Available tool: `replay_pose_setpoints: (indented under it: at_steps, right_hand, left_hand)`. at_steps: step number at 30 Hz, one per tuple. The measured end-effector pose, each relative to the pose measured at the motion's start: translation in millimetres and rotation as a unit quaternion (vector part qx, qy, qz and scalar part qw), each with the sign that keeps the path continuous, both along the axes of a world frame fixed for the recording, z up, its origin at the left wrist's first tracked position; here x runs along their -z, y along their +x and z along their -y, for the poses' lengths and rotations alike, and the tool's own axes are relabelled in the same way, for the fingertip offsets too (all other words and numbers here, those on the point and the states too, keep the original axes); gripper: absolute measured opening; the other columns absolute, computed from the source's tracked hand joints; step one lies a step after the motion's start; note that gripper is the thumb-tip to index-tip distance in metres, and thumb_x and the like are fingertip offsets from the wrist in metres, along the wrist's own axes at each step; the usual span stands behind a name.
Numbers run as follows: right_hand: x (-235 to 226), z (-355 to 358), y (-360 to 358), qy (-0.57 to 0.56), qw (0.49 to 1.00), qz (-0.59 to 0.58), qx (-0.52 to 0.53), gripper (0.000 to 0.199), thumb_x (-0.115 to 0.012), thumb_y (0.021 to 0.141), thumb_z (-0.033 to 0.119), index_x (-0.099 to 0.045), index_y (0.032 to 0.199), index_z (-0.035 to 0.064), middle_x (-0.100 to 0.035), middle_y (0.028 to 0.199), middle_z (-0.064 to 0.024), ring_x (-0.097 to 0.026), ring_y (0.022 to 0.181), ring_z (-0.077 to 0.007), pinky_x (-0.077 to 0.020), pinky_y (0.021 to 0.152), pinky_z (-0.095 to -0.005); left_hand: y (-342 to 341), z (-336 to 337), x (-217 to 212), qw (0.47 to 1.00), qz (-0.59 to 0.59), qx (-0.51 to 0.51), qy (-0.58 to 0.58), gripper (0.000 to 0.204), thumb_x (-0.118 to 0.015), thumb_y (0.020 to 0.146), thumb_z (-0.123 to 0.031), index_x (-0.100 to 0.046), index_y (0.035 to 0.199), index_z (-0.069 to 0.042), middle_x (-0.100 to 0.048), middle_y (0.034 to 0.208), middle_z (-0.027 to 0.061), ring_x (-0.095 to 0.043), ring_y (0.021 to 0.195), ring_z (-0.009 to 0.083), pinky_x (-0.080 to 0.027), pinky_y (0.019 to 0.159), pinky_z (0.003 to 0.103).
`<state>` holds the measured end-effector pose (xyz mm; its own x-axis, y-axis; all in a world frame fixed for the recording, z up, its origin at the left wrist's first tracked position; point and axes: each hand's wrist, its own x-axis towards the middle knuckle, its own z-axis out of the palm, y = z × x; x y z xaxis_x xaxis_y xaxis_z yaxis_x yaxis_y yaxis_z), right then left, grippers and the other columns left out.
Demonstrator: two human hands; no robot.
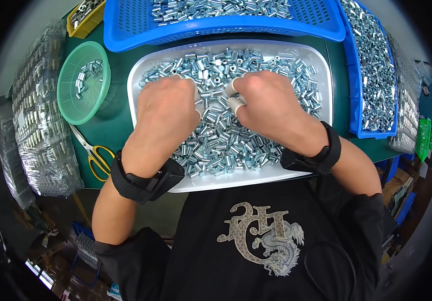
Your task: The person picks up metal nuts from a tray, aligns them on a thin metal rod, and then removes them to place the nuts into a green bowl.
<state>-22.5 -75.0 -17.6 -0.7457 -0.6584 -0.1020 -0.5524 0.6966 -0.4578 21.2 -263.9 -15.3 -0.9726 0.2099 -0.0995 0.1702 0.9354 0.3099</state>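
Observation:
A white tray (pixel 236 184) in front of me holds a deep spread of small shiny metal sleeves (pixel 221 148), lying in every direction. Over its left half is my left hand (pixel 168 103), knuckles up and fingers curled inward. My right hand (pixel 268 100) mirrors it on the right, its thumb and forefinger brought together. White finger covers show on the fingertips of both hands. The two hands are apart, with sleeves visible between them. Whatever the fingertips hold is hidden or too small to make out. Each wrist wears a black strap with a dark module.
A blue perforated basket (pixel 226 22) of sleeves stands behind the tray; another blue bin (pixel 355 95) is at right. Left are a green mesh basket (pixel 68 113) with some sleeves, yellow-handled scissors (pixel 97 156), a yellow bin (pixel 86 27) and plastic-wrapped packs (pixel 45 115).

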Motion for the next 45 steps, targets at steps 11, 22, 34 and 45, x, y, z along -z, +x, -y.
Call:
replay_pose_setpoints:
  at_steps: [11,22,34,45]
  right_hand:
    - [-13.9,28.9,-4.9,0.089,0.995,0.022,-0.038,0.010,-0.067,0.068,0.008,-0.066,0.073,-0.0003,-0.064,0.070,-0.0210,-0.065,0.072,-0.0387,-0.0527,0.067,-0.0467]
    - [-14.2,29.7,-9.5,0.089,0.991,0.096,-0.023,0.010,-0.065,0.064,0.004,-0.065,0.072,-0.0005,-0.065,0.074,-0.0216,-0.066,0.077,-0.0380,-0.0529,0.067,-0.0466]
    - [-34.1,-32.6,28.5,-0.335,0.931,0.132,-0.059,0.020,-0.073,0.073,-0.002,-0.071,0.093,-0.0010,-0.069,0.085,-0.0117,-0.067,0.069,-0.0193,-0.0526,0.059,-0.0282]
    - [-27.5,-57.5,47.0,-0.430,0.880,0.197,0.034,0.024,-0.070,0.074,-0.005,-0.072,0.097,0.0026,-0.070,0.085,-0.0084,-0.065,0.065,-0.0134,-0.0507,0.052,-0.0237]
  left_hand:
    - [3.7,-1.7,0.4,0.999,-0.029,0.019,-0.010,0.008,-0.067,0.060,-0.005,-0.065,0.065,0.000,-0.064,0.072,0.0192,-0.064,0.070,0.0352,-0.050,0.070,0.045]
    - [22.0,6.3,7.7,0.979,-0.077,-0.070,0.173,0.010,-0.073,0.067,-0.005,-0.069,0.076,-0.002,-0.061,0.071,0.0124,-0.060,0.070,0.0288,-0.049,0.065,0.039]
    - [65.1,-17.5,-7.3,0.882,-0.166,-0.055,0.438,0.027,-0.079,0.068,0.000,-0.071,0.094,-0.004,-0.062,0.079,0.0043,-0.058,0.069,0.0172,-0.045,0.060,0.028]
    - [56.3,-39.3,-12.5,0.876,-0.128,0.018,0.465,0.029,-0.081,0.068,-0.004,-0.072,0.095,-0.007,-0.063,0.082,0.0033,-0.057,0.068,0.0167,-0.043,0.058,0.027]
